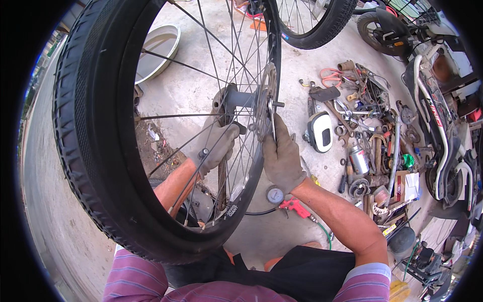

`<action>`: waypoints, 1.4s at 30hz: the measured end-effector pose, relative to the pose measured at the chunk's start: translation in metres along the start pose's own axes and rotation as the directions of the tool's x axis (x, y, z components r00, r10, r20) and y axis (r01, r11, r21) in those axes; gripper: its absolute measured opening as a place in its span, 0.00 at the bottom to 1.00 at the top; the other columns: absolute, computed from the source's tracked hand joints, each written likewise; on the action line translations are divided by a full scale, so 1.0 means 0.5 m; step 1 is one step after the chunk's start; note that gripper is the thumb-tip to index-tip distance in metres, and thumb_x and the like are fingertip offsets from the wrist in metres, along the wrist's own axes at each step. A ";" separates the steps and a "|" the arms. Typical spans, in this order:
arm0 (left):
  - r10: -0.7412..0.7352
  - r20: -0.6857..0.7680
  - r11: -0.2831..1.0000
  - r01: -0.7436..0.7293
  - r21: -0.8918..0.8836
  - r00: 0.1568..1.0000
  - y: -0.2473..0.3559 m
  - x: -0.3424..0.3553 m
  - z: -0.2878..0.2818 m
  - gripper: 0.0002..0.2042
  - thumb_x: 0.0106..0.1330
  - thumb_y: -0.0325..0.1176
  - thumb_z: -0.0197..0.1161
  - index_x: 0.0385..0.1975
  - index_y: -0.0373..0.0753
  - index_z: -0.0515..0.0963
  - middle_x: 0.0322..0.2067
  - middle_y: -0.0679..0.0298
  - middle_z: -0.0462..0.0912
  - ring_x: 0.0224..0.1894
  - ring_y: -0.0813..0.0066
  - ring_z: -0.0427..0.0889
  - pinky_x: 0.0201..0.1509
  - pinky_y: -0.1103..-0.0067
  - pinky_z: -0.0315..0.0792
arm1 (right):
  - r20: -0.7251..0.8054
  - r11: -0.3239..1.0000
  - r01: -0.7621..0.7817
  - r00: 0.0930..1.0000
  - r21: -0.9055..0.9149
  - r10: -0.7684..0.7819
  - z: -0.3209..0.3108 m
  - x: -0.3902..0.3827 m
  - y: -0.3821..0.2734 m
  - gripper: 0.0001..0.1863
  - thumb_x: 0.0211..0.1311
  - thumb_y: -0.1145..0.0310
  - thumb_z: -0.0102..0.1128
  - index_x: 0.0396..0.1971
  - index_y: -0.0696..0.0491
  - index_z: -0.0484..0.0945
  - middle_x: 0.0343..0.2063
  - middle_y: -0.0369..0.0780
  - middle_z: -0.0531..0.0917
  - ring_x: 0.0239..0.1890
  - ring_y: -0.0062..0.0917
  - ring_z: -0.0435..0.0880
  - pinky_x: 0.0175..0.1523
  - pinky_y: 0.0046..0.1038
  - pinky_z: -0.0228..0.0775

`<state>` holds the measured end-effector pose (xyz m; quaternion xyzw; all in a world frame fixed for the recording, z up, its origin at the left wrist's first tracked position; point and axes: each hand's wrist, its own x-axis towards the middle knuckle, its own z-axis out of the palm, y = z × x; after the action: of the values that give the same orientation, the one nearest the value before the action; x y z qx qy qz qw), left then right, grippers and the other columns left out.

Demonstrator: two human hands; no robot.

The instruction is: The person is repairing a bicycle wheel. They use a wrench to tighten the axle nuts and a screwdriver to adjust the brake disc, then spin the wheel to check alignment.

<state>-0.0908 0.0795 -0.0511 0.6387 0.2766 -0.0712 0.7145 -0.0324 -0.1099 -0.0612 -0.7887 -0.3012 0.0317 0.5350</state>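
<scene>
A bicycle wheel (95, 126) with a black knobbly tyre stands upright before me. Its spokes run to a grey hub (244, 99) with a metal disc (267, 90) on the right side. My right hand (283, 160), in a grey glove, closes around a slim silver spanner (273, 123) set by the axle end (278, 104). Seen through the spokes, my gloved left hand (216, 143) is closed on a dark wrench (222, 183), whose shaft shows below the fist. The wrench's upper end is at the hub's left side, partly hidden by spokes.
Right of the wheel lie several loose tools and parts (372, 126), a white-and-black casing (320, 132) and a spray can (358, 160). A red air gun (296, 206) with a gauge is near my right forearm. A basin (163, 53), another wheel (322, 30) and a motorbike (435, 116) stand around.
</scene>
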 end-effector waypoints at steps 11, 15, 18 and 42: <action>0.023 0.033 0.995 -0.026 0.093 0.999 0.034 0.001 -0.022 0.11 0.72 0.29 0.50 0.24 0.41 0.69 0.17 0.72 0.65 0.16 0.81 0.64 0.20 0.79 0.62 | -0.079 0.992 0.116 0.990 -0.047 -0.119 0.030 0.021 0.058 0.29 0.71 0.74 0.52 0.70 0.64 0.61 0.43 0.61 0.85 0.36 0.56 0.87 0.40 0.49 0.80; -0.035 0.014 0.998 0.036 -0.053 0.999 0.036 0.010 -0.024 0.09 0.69 0.26 0.55 0.25 0.40 0.69 0.16 0.69 0.67 0.14 0.78 0.66 0.16 0.77 0.65 | -0.044 0.995 0.063 0.997 -0.077 -0.066 0.030 0.018 0.059 0.29 0.70 0.73 0.53 0.70 0.63 0.62 0.42 0.60 0.86 0.34 0.55 0.87 0.39 0.49 0.80; -0.011 0.050 1.000 0.011 0.000 0.999 0.032 0.009 -0.016 0.09 0.69 0.24 0.53 0.24 0.39 0.68 0.18 0.71 0.66 0.17 0.81 0.66 0.19 0.80 0.61 | -0.076 0.982 0.088 0.992 -0.164 -0.102 0.015 0.021 0.067 0.31 0.69 0.71 0.55 0.70 0.62 0.62 0.41 0.58 0.86 0.33 0.54 0.88 0.39 0.49 0.79; -0.033 0.000 0.970 0.032 -0.241 0.999 0.028 -0.001 -0.042 0.05 0.64 0.20 0.54 0.32 0.38 0.68 0.17 0.68 0.67 0.14 0.78 0.65 0.15 0.76 0.62 | 0.054 0.964 -0.178 0.984 0.197 0.171 -0.018 0.001 0.051 0.21 0.79 0.63 0.51 0.63 0.61 0.76 0.24 0.31 0.77 0.26 0.13 0.71 0.31 0.22 0.65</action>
<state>-0.0913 0.1020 -0.0391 0.5429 0.2949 -0.0475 0.7849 -0.0174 -0.1234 -0.0792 -0.7532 -0.2356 0.1233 0.6016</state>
